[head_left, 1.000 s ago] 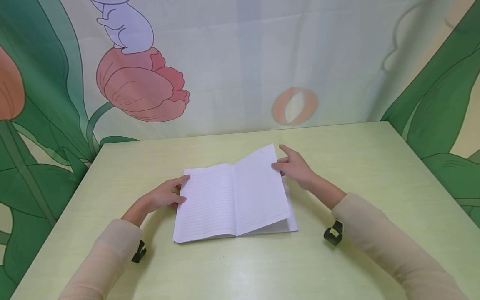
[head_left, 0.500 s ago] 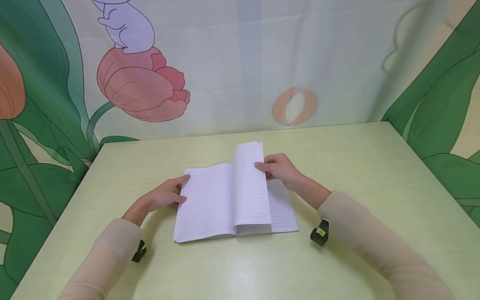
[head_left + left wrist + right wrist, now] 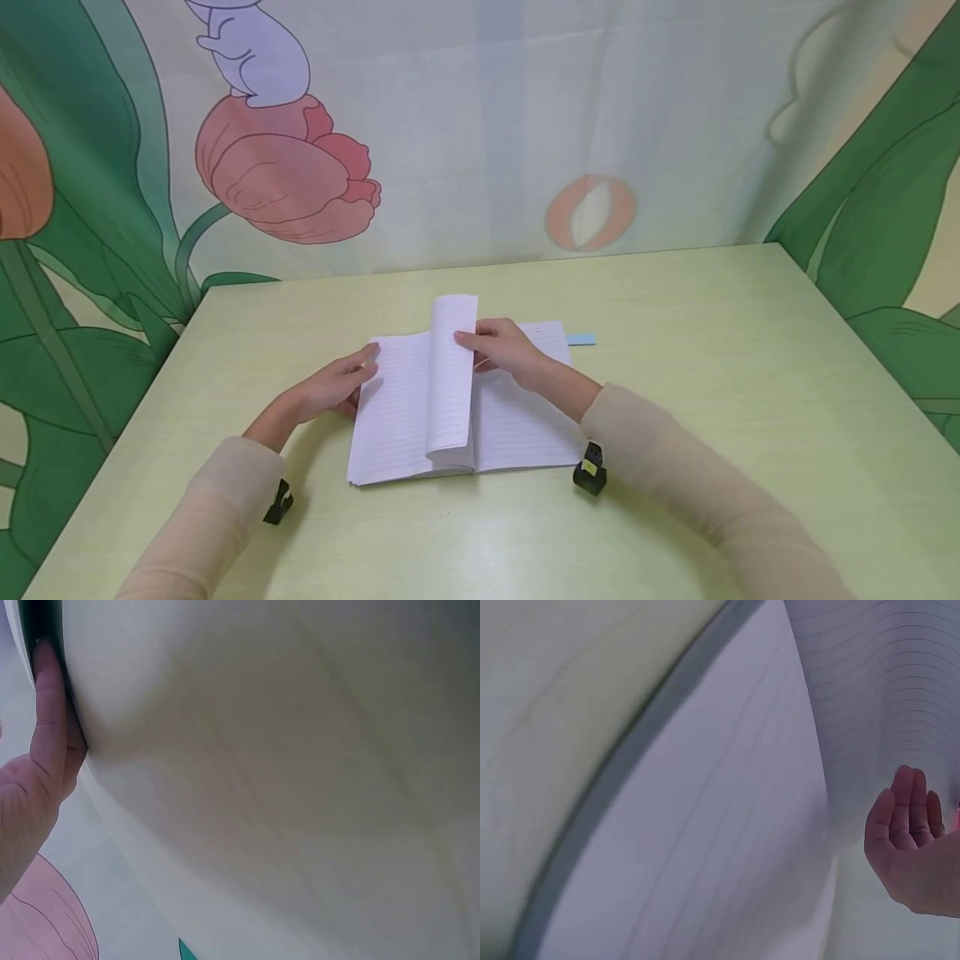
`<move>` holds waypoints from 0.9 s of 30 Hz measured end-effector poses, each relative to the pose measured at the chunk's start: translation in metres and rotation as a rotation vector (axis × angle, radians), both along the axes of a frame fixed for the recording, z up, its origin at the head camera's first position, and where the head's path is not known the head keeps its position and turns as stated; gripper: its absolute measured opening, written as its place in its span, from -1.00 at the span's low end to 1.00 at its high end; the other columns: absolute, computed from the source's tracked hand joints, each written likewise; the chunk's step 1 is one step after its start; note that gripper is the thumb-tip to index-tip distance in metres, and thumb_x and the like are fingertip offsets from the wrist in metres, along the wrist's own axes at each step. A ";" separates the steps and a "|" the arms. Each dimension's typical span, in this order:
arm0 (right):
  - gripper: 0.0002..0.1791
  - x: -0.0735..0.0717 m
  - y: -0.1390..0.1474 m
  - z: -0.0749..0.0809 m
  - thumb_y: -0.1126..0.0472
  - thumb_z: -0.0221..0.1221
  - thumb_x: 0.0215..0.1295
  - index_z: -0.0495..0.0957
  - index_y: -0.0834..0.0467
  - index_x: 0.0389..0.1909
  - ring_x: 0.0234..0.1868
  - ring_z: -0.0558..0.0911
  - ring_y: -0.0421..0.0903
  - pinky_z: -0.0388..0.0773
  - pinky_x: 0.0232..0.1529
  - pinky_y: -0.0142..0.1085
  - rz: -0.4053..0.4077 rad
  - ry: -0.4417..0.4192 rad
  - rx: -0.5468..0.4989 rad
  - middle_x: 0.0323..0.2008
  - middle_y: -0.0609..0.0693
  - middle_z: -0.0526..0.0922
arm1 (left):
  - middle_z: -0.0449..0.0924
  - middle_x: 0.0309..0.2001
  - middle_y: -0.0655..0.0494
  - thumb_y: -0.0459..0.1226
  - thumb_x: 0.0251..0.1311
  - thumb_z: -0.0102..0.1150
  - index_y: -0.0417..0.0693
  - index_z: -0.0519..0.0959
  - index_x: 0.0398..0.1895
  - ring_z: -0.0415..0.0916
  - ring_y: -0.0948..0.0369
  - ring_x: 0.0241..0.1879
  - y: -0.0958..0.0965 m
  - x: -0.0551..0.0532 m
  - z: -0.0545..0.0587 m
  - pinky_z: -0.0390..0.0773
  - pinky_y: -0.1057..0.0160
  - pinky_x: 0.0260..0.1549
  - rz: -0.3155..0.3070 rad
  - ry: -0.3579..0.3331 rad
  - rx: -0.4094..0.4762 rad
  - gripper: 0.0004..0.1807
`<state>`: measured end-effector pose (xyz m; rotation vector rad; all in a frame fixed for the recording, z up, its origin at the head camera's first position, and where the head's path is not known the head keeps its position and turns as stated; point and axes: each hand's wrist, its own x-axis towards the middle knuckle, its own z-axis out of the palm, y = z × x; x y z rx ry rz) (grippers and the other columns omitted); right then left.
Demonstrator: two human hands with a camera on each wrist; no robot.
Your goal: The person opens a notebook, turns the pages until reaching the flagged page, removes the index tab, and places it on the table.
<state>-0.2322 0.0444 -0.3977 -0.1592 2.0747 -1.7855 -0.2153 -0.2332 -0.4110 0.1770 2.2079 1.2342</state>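
Note:
An open notebook (image 3: 525,425) with lined white pages lies on the table in the head view. My right hand (image 3: 510,354) pinches a lifted page (image 3: 450,392) by its free edge, thumb on the near face and fingers behind. That page stands curled over the left half, just past the spine. How many sheets are lifted I cannot tell. At the notebook's left edge, my left hand (image 3: 330,390) holds it, with the thumb over the page. The left wrist view has the fingers (image 3: 51,712) against the edge; in the right wrist view the right hand (image 3: 911,855) shows beside lined paper.
A light blue tab (image 3: 582,339) sticks out past the notebook's right edge. The pale yellow-green table (image 3: 675,317) ends at a printed curtain (image 3: 465,150) behind. Small black devices sit at both wrists, one of them the right wrist device (image 3: 590,469).
My right hand has moved left, carrying the page from the right half across the spine. The lined right page and blue tab have come into view. My left thumb has shifted up the edge.

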 end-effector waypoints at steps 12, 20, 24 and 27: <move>-0.58 0.015 -0.029 -0.011 0.03 0.01 0.32 0.52 0.29 -0.05 -0.17 0.59 -0.11 0.47 -0.17 -0.31 0.279 0.093 0.086 -0.23 0.08 0.64 | 0.30 -0.16 -0.25 0.03 0.40 -0.49 0.04 -0.43 0.42 0.44 0.07 -0.39 0.001 0.000 0.001 0.51 0.13 -0.40 0.023 -0.023 0.072 -0.32; -0.68 0.025 -0.022 -0.012 0.19 0.09 0.26 0.54 0.28 -0.04 -0.06 0.55 -0.16 0.36 0.00 -0.37 0.399 0.264 0.158 -0.15 0.02 0.62 | 0.12 0.05 -0.28 -0.44 0.15 0.10 0.09 -0.32 0.44 0.44 0.05 -0.30 0.001 0.000 -0.002 0.51 0.18 -0.34 0.044 0.028 -0.027 -0.03; -0.65 0.028 -0.012 -0.009 0.19 0.13 0.23 0.52 0.25 0.00 -0.05 0.53 -0.20 0.36 0.00 -0.37 0.433 0.308 0.195 -0.13 -0.04 0.61 | 0.08 0.08 -0.31 -0.49 0.12 0.09 0.07 -0.27 0.44 0.45 0.04 -0.29 0.001 0.000 -0.003 0.52 0.18 -0.33 0.029 0.042 -0.025 -0.04; -0.62 0.028 0.000 -0.007 0.18 0.13 0.23 0.49 0.24 0.04 -0.04 0.52 -0.18 0.38 -0.01 -0.33 0.483 0.335 0.209 -0.10 -0.01 0.60 | 0.07 0.08 -0.32 -0.49 0.13 0.09 0.05 -0.27 0.44 0.44 0.05 -0.31 0.002 0.000 -0.003 0.51 0.18 -0.35 0.021 0.048 -0.026 -0.05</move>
